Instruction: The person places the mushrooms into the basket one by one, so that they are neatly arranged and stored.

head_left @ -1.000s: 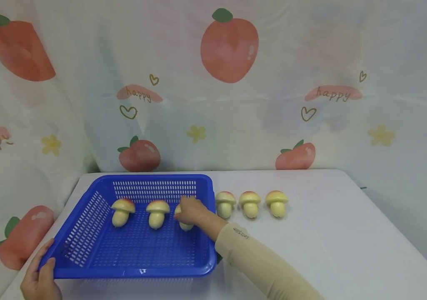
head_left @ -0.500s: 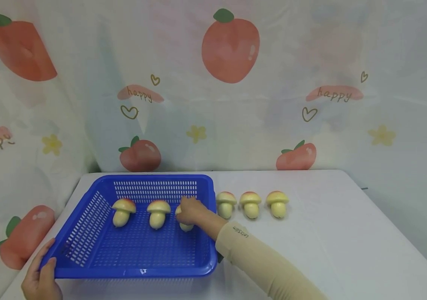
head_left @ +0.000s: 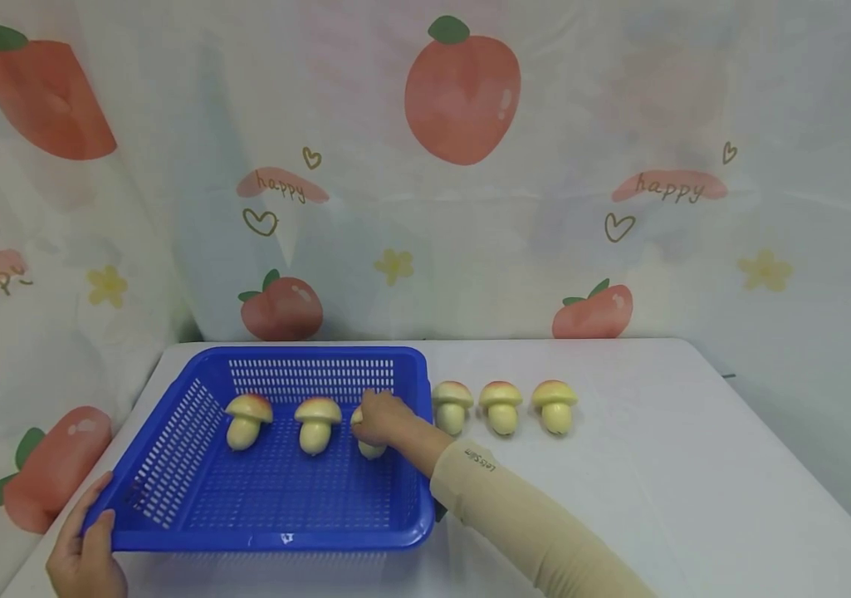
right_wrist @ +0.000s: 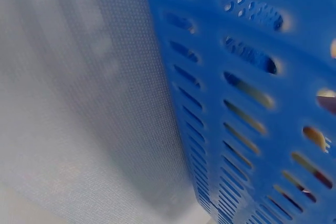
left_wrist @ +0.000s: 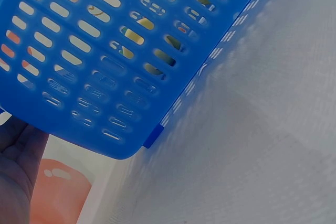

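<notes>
At the front left corner of the blue plastic basket (head_left: 261, 544), my left hand (head_left: 85, 552) grips the rim, thumb on top. The left wrist view shows part of that hand (left_wrist: 18, 166) against the slotted basket wall (left_wrist: 79, 77). My right hand (head_left: 388, 419) reaches over the basket's right side and holds a toy mushroom (head_left: 371, 451), whose cap it mostly hides. Inside the basket lie two more mushrooms, a left one (head_left: 247, 422) and a middle one (head_left: 316, 425). In the right wrist view the basket wall (right_wrist: 220, 87) hides that hand.
On the white table (head_left: 619, 498), right of the basket, three more toy mushrooms lie in a row: one close to the basket wall (head_left: 452, 407), a middle one (head_left: 501, 407) and a right one (head_left: 555, 407). A fruit-printed curtain (head_left: 470, 249) hangs behind and at the left.
The view has shifted very slightly. Both hands, the basket and the mushrooms keep their places.
</notes>
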`<state>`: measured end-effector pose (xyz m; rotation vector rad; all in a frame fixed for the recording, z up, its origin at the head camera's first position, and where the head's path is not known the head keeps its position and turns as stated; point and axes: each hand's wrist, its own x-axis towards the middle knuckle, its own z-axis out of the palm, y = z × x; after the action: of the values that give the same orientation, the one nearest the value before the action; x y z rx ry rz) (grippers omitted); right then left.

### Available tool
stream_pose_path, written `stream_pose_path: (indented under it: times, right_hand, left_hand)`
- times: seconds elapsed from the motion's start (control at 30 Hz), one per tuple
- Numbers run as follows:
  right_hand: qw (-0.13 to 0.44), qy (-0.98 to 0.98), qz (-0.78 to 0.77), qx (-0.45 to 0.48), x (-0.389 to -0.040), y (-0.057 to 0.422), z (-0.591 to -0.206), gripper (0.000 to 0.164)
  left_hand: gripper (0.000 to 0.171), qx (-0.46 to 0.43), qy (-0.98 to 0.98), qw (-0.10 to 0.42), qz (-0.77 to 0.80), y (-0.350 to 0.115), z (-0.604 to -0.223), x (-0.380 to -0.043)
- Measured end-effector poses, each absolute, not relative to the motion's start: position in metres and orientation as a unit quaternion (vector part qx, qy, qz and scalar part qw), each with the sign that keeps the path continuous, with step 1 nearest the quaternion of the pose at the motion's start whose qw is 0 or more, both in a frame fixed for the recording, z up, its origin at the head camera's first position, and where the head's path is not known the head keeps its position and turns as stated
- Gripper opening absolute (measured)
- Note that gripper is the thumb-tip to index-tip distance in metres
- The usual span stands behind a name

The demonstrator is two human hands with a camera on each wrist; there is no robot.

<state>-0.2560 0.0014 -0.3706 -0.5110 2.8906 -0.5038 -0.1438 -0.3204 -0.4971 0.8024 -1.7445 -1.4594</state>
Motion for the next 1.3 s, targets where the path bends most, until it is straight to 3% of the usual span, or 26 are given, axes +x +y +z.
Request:
stream_pose_path:
  times: [0.37,0.97,1.3]
  right_hand:
    - [0.072,0.967,-0.178,-0.168,-0.257,0.001,-0.374,0.031]
    - [0.056,0.97,-0.185,-0.148,-0.256,0.001,-0.375,0.036]
    - [0.043,0.979,-0.153,-0.128,-0.247,-0.001,-0.369,0.051]
  left_hand:
    - [0.04,0.31,-0.658,0.358,-0.586,-0.318,-0.493,-0.142]
    - [0.04,0.318,-0.66,0.345,-0.587,-0.319,-0.494,-0.143]
    - [0.04,0.316,-0.656,0.351,-0.588,-0.319,-0.494,-0.145]
